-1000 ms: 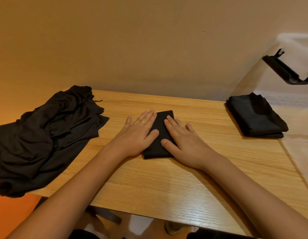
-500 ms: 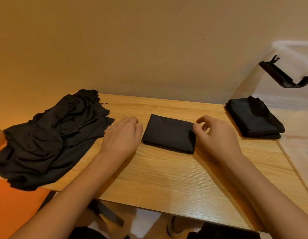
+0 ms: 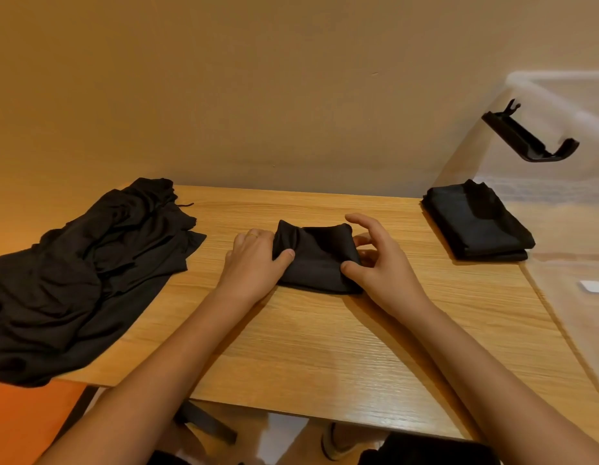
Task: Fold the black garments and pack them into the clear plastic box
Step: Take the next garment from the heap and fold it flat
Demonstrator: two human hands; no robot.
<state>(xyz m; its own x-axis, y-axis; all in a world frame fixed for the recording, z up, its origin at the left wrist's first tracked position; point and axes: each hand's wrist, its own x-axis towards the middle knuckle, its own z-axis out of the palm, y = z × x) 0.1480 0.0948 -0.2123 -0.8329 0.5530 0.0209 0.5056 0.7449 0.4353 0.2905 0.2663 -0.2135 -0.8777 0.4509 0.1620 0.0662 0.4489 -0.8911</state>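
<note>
A soft, crumpled heap of unfolded black garments (image 3: 86,273) is left at the left of the wood-grain worktop (image 3: 308,347). In the middle, a small matte folded garment (image 3: 316,260) is pinched at its ends by the left hand (image 3: 254,260) and right hand (image 3: 382,266). One neat folded stack (image 3: 476,223) appears already packed in the clear plastic box (image 3: 560,78).

1. The left hand (image 3: 254,260) is gripping the left edge of a small folded garment (image 3: 316,263), with its thumb lying on top of the cloth.
2. The right hand (image 3: 382,266) is pinching the garment's right edge, with its index finger lifting above it.
3. The garment is bunching up slightly between the two hands on the counter (image 3: 325,347).
4. A loose pile of black garments (image 3: 83,273) is lying at the counter's left end and spilling over its edge.
5. A folded stack (image 3: 476,223) is sitting in the clear plastic box (image 3: 566,209) on the right, below a black clip (image 3: 526,139).
</note>
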